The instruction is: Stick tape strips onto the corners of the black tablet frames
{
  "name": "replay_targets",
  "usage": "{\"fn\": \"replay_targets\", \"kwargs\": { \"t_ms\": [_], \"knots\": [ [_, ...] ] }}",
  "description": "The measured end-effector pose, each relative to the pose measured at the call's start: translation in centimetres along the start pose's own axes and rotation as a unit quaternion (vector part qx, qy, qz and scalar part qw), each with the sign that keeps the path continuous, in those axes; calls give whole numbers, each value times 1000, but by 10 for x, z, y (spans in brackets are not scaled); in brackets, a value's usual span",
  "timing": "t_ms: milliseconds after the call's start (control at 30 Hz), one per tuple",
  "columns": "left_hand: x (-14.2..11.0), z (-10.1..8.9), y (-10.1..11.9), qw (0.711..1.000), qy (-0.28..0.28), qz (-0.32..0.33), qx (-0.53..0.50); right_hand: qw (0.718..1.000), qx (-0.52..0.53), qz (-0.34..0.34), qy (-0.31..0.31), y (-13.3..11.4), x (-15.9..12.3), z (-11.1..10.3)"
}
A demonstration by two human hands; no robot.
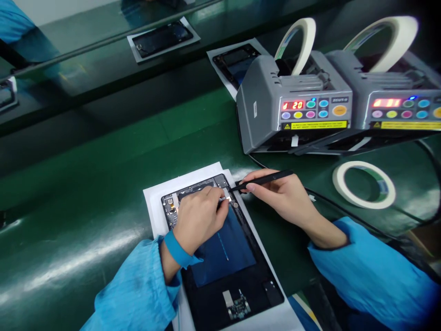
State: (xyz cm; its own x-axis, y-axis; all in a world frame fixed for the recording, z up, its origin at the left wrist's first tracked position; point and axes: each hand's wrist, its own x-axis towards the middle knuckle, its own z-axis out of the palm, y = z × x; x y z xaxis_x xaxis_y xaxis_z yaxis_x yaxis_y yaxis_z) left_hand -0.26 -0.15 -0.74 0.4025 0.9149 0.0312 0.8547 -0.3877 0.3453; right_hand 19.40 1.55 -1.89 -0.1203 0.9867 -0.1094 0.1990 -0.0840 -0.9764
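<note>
An opened tablet housing [265, 280] lies on white paper sheets [151, 202], its inner parts exposed. A dark blue panel [223, 257] covers its middle, and a small circuit board [237, 305] sits towards the near end. My left hand [201, 214], with a blue wrist strap [177, 248], rests over the far end, thumb and finger pinched at a small piece too hidden to name. Held in my right hand [279, 195] are black tweezers [268, 178]; their tips point left and reach the far right corner of the housing, close to my left fingertips.
Two grey tape dispensers [296, 101] with lit displays stand at the right back, carrying tape rolls [305, 46]. A loose tape roll [339, 184] lies nearer, beside a black cable [344, 209]. Beyond are more tablet housings [163, 40] on paper, one partly behind a dispenser.
</note>
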Motion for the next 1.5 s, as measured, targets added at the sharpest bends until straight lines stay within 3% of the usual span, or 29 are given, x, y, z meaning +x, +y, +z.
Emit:
{"fn": "replay_targets", "kwargs": {
  "t_ms": [167,433,533,667,867,1500],
  "knots": [
    [0,0,-1,1000,0,0,1,999,-45,-28,-6,-3,-2,4],
    [1,-1,-1,1000,11,10,-7,993,112,36,-26,0,8,4],
    [2,-2,-1,1000,7,8,-15,987,152,52,-3,2,8,3],
    [2,-5,-3,999,-5,14,-34,989,134,38,41,1,5,3],
    [-1,-10,-8,997,-26,40,-65,993,100,28,58,1,-3,12],
    [-5,-3,-11,997,-23,54,-58,996,44,6,79,3,-7,19]
  ]
}}
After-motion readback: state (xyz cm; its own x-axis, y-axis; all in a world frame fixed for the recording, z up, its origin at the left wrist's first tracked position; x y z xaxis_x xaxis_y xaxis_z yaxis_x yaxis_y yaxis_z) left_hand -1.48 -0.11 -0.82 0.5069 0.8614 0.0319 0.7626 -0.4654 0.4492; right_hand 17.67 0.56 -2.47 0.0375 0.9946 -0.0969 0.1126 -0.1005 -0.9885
